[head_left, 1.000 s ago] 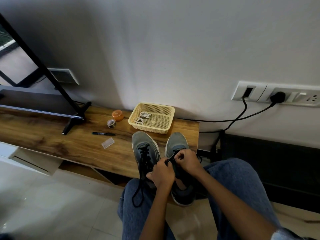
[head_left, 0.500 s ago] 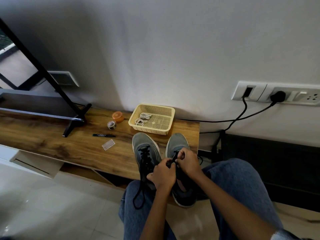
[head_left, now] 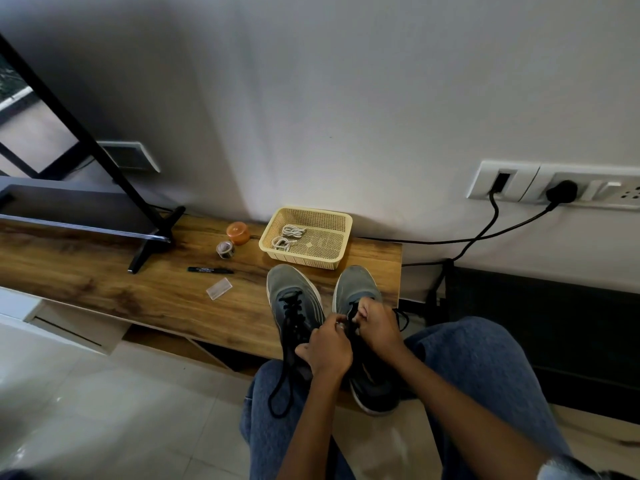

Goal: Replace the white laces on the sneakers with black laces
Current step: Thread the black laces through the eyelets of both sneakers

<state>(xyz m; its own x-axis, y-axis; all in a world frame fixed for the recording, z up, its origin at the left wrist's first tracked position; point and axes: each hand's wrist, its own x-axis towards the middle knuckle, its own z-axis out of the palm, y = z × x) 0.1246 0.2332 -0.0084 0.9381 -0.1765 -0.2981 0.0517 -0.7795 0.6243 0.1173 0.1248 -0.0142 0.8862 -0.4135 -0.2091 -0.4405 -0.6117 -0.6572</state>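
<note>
Two grey sneakers stand side by side at the front right of the wooden bench point(head_left: 104, 282). The left sneaker point(head_left: 291, 299) is laced in black, and its loose ends point(head_left: 278, 393) hang down over my knee. Over the tongue of the right sneaker point(head_left: 356, 289), my left hand point(head_left: 327, 344) and my right hand point(head_left: 375, 323) each pinch a black lace point(head_left: 351, 323). The lace's other part point(head_left: 403, 320) trails off the shoe's right side. White laces point(head_left: 289, 237) lie coiled in the yellow basket point(head_left: 343, 230) behind the shoes.
On the bench lie a black marker point(head_left: 209, 270), a small clear packet point(head_left: 219, 288), a tape roll point(head_left: 225, 249) and an orange jar point(head_left: 238, 233). A TV stand leg point(head_left: 152, 244) rests at the left. Black cables point(head_left: 485, 237) run from wall sockets at the right.
Both hands have shifted slightly up the right sneaker toward its toe, still working the black lace. The left sneaker has not moved.
</note>
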